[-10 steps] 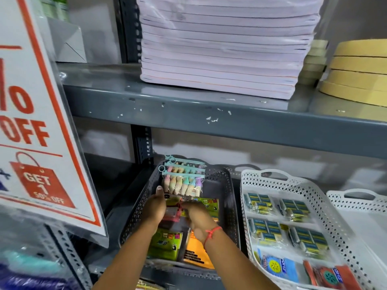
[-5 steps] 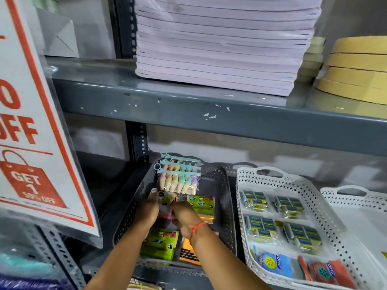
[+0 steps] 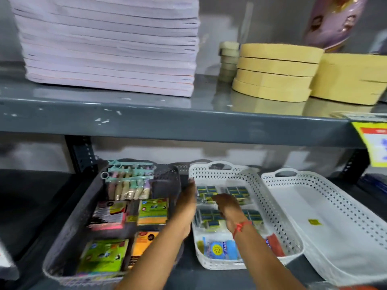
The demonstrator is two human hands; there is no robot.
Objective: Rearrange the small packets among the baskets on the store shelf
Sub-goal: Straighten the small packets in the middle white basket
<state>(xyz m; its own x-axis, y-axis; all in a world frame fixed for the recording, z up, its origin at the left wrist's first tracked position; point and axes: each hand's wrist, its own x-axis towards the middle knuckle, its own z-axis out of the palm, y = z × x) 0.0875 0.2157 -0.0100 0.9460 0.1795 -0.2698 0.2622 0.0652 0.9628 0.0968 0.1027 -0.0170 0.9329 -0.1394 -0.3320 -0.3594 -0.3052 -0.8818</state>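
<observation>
My left hand (image 3: 187, 203) lies at the left wall of the middle white basket (image 3: 272, 208), fingers stretched towards its back corner. My right hand (image 3: 227, 207), a red thread on its wrist, hovers inside that basket with curled fingers on the small blue-and-yellow packets (image 3: 209, 219). Blur hides whether either hand grips anything. To the left stands the dark grey basket (image 3: 69, 235) with a pink sticky-note packet (image 3: 109, 216), green packets (image 3: 154, 210), an orange packet (image 3: 144, 240) and a pack of pastel pens (image 3: 127, 183).
A second white basket (image 3: 343, 208) at the right holds only a small yellow item (image 3: 314, 222). The grey shelf above (image 3: 178, 120) carries a paper stack (image 3: 109, 45) and tape rolls (image 3: 276, 72). A blue packet (image 3: 219, 249) lies at the middle basket's front.
Both hands left the grey basket and moved right into the middle white basket. The pink packet now lies in the grey basket. The view swung right.
</observation>
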